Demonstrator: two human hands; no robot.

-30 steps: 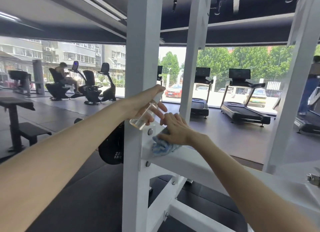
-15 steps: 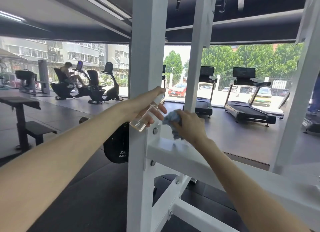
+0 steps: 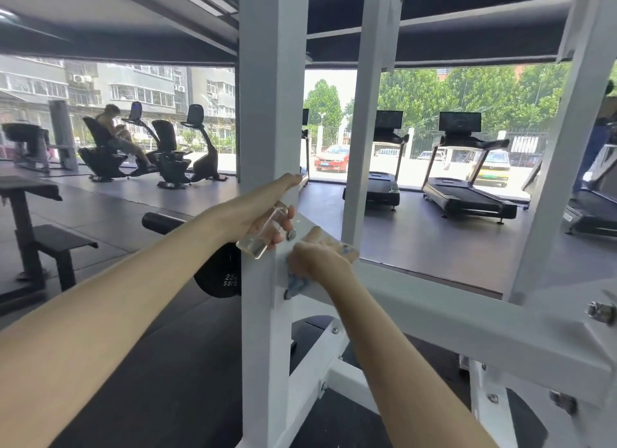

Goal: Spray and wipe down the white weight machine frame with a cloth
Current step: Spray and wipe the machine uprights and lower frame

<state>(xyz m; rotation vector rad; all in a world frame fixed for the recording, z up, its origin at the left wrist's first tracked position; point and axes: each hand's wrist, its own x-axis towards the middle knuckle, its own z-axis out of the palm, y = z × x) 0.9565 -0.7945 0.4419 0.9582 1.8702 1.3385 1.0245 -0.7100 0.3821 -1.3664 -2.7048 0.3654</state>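
Note:
The white weight machine frame [image 3: 272, 96] fills the middle of the head view, with a thick upright post and a crossbeam [image 3: 434, 310] running right. My left hand [image 3: 257, 210] grips a small clear spray bottle [image 3: 262, 235] in front of the post, index finger stretched over its top. My right hand [image 3: 317, 258] holds a blue cloth [image 3: 297, 284] and presses it against the bolted joint where the crossbeam meets the post. Most of the cloth is hidden under the hand.
A black weight plate [image 3: 220, 275] hangs behind the post at the left. A black bench [image 3: 30, 213] stands far left. Treadmills [image 3: 467, 193] line the window; exercise bikes [image 3: 167, 160], one with a person seated, stand at back left. A bolt [image 3: 601, 310] protrudes at right.
My right hand with the cloth rose off the beam half a second ago, then came back down onto the joint beside the post. The left hand kept its grip on the bottle.

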